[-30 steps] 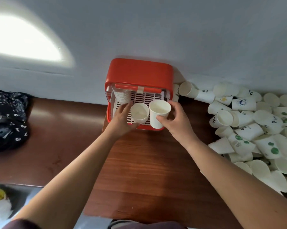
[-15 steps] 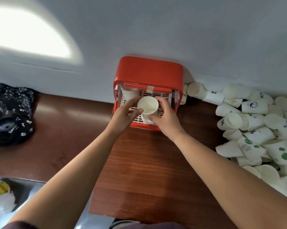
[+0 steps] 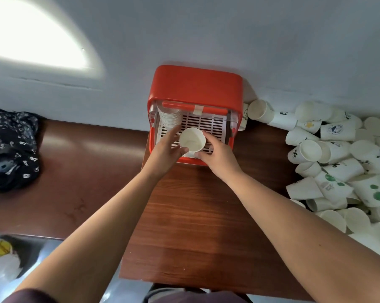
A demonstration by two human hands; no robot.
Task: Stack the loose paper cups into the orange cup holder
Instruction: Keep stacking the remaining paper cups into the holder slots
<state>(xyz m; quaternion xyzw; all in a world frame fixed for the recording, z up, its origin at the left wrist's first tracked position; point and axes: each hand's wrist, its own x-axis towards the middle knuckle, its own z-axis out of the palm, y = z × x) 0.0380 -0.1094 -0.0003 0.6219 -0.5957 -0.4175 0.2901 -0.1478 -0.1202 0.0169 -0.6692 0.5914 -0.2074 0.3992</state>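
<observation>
Wooden table (image 3: 195,215) set against a pale wall (image 3: 206,29). The orange cup holder (image 3: 195,84) stands at the table's far edge, touching the wall, its open front facing the person.

Inside the holder: a white slatted tray (image 3: 208,123), and a stack of cups (image 3: 169,118) in the back left corner.

One paper cup (image 3: 192,139) is held upright, mouth up, over the front half of the tray, just in front and to the right of the stack. Whether its base touches the tray cannot be told.

Left hand (image 3: 163,154): fingers reach fairly straight along the cup's left side and the thumb lies against its near wall, so the cup is pinched between them.

Right hand (image 3: 219,156): fingers curl round the cup's right side, thumb at the near wall — a firm hold on the same cup.

To the right of the holder, a pile of loose cups (image 3: 342,167) lies tumbled on the table, some plain, some printed, the nearest ones touching the holder's right side.

Far left — a dark patterned cloth (image 3: 12,149) on the table. A bright patch of light (image 3: 31,33) falls on the wall above it.
</observation>
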